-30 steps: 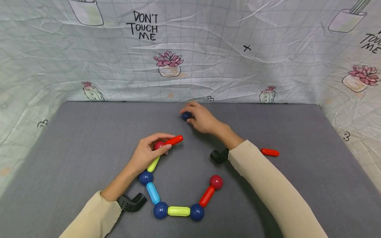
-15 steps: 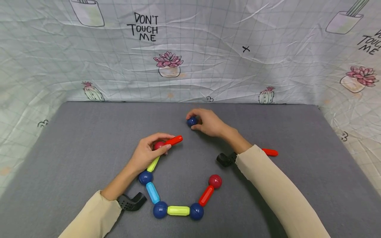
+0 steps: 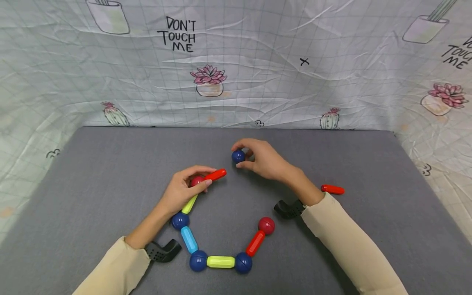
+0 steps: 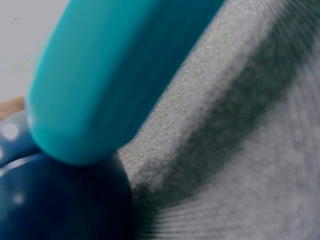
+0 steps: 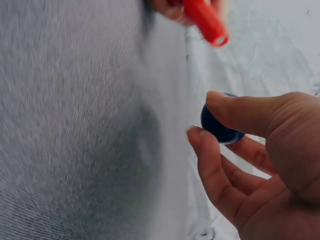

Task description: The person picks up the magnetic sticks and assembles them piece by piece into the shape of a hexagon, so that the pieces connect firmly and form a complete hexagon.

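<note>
In the head view my left hand (image 3: 180, 190) grips a red ball (image 3: 196, 180) and the red rod (image 3: 215, 175) joined to it, thumb against the rod. From that ball a lime rod (image 3: 190, 204) leads down to a blue ball (image 3: 180, 220), the start of a chain of balls and rods lying in a U. My right hand (image 3: 263, 159) pinches another blue ball (image 3: 238, 156) between thumb and fingers, beyond the red rod's free end. The right wrist view shows this ball (image 5: 222, 122) raised off the table. Close up in the left wrist view are a light blue rod (image 4: 100, 85) and a blue ball (image 4: 60, 200).
The chain runs on through a light blue rod (image 3: 189, 239), a near lime rod (image 3: 221, 262) and a slanted red rod (image 3: 255, 243) to a red end ball (image 3: 266, 225). A loose red rod (image 3: 333, 189) lies right of my right forearm. A printed cloth (image 3: 258, 82) hangs behind the grey table (image 3: 121, 172).
My right hand has drawn the blue ball from the table's far side toward me and slightly right. The left hand and the chain have stayed put.
</note>
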Demonstrator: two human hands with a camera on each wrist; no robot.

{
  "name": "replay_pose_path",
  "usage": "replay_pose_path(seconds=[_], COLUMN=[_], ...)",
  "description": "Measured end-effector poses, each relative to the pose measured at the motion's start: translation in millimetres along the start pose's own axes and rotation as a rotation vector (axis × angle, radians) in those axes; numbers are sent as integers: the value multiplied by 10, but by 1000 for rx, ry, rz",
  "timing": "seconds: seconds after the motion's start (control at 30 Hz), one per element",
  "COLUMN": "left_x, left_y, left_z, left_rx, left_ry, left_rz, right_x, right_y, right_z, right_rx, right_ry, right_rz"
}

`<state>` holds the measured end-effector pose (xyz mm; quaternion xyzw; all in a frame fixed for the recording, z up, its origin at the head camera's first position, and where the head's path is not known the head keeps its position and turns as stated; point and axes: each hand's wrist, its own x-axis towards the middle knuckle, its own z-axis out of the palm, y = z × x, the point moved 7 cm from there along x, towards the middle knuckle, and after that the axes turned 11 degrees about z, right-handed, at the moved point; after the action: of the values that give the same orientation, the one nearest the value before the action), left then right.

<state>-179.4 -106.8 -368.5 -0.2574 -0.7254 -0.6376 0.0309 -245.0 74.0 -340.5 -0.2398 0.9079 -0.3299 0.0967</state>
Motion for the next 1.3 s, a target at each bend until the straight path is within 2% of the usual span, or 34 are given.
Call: replay_pose_path(seconds=[0.3,0.57,0.77,0.83,1.03,1.3], left_x=[3,14,4,-2,-5,5], left_y=[-2,-7,-227,-287,-321,-293], left_z=[-19,-10,-21,-24,-45,-55], left_rx=[-13,12,1,-13,-101,-143], left_ry=[6,-3,-26,-43,-52,-40], left_rz=[16,34,21,11,-7,40], right_x=[-177,-194,-196,-183,-110,-67], right_y=[-233,-297,-316,-321,-372,-451], right_z=[75,122,134,144,210,242], right_rx=[-7,-44,-39,-32,-31,-11], right_ry=[-28,-42,-35,-34,-51,-66], right_rz=[-105,-123,-132,-133,-130,-152])
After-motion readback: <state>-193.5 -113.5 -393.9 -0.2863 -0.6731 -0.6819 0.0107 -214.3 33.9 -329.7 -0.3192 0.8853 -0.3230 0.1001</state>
